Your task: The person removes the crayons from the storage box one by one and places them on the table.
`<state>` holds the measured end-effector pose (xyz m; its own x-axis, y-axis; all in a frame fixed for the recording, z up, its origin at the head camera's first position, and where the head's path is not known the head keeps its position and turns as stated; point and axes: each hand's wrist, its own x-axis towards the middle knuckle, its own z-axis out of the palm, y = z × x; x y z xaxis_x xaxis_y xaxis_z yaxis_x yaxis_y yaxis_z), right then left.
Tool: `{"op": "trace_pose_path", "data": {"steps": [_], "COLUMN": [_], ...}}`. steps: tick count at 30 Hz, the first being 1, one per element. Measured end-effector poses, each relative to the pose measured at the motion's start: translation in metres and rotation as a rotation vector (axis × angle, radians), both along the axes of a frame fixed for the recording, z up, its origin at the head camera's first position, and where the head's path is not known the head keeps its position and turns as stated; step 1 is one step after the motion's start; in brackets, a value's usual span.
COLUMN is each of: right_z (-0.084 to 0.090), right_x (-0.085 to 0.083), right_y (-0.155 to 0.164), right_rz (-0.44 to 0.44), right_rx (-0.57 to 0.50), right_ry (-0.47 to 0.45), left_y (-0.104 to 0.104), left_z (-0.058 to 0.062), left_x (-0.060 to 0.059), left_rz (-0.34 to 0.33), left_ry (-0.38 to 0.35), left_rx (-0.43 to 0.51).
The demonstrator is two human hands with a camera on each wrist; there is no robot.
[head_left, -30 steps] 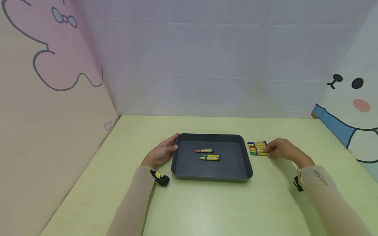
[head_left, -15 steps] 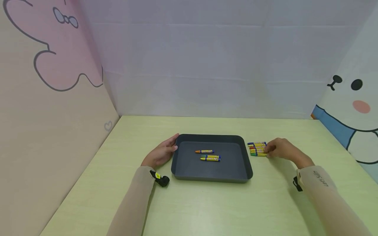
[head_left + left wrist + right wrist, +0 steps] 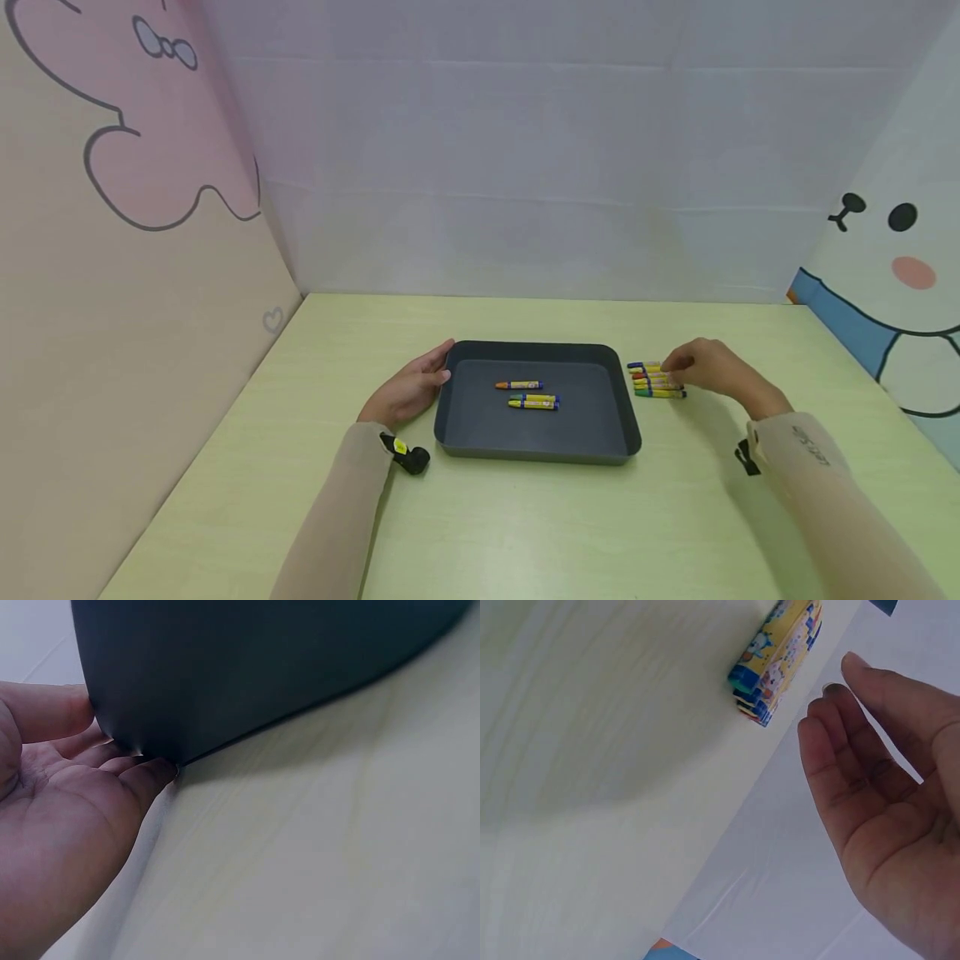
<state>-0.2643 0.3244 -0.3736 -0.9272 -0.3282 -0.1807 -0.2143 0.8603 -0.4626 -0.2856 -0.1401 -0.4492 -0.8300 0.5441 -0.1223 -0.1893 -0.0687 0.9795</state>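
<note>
Crayons (image 3: 656,383) crosswise, tips (image 3: 640,392) leftward

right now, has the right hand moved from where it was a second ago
Yes: against the tray, the right hand has shifted slightly toward the back wall.

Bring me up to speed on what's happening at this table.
A person is working with crayons and a dark gray tray. Their left hand holds the tray's left side, while their right hand hovers by the row of crayons on the table, right of the tray, with nothing visible in its grasp. Inside the tray lie three crayons: an orange crayon, and a green crayon alongside a yellow crayon.
</note>
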Motion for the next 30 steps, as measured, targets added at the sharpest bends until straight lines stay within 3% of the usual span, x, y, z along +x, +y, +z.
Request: {"op": "trace_pose_path", "data": {"steps": [6,19,30], "right_z": [0.007,0.024,0.030], "right_x": [-0.003,-0.010,-0.021], "right_y": [-0.008,-0.039,-0.070], "right_rz": [0.025,0.053,0.140], "right_rx": [-0.033,-0.090,-0.132], "right_ry": [0.028,-0.011,-0.034], "left_y": [0.000,-0.002,-0.002], "left_z": [-0.001,0.001,0.001], "left_x": [0.000,0.000,-0.001], "left_rz": [0.002,-0.005,-0.010], "left_ry": [0.005,-0.004,-0.006], "left_rx": [0.001,0.004,-0.008]}}
